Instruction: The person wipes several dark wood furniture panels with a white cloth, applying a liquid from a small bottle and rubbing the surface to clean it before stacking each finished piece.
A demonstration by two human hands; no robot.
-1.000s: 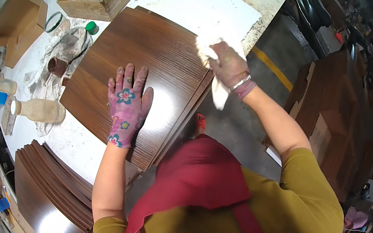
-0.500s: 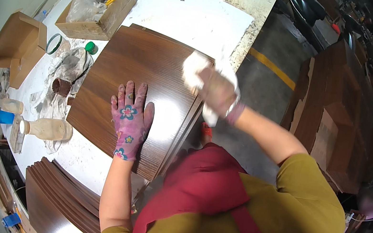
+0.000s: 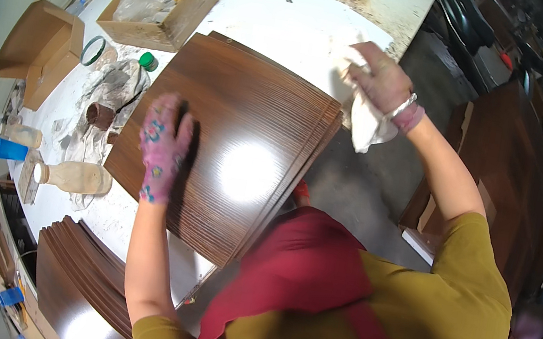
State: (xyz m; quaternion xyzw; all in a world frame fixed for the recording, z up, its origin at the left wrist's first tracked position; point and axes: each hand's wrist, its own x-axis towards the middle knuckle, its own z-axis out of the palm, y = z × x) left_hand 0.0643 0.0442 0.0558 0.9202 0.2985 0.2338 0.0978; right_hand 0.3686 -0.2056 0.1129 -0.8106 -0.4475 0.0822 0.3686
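A stack of dark brown wood-grain panels point(image 3: 246, 102) lies on the white worktable, its top one glossy with a bright reflection. At the left part of the top panel is my left hand point(image 3: 162, 146), in a pink flowered glove. Its fingers stretch forward, and it holds nothing. I cannot tell whether the palm touches the surface. My right hand point(image 3: 386, 85), in a stained glove, grips a crumpled white cloth point(image 3: 368, 124). Hand and cloth are beyond the stack's far right corner, apart from the panel, with part of the cloth hanging down.
Left of the stack are a stained rag point(image 3: 112, 86), a brown roll point(image 3: 100, 116), a green cap point(image 3: 148, 61), a bottle point(image 3: 77, 178) and a blue cup point(image 3: 7, 150). A tool box point(image 3: 192, 17) stands farther back. More panels point(image 3: 69, 279) are stacked near left; others point(image 3: 498, 154) stand at right.
My right hand has moved right with the white cloth, off the panel's right edge. My left hand has slid left across the panel, and its fingers are closer together. The view has shifted slightly.
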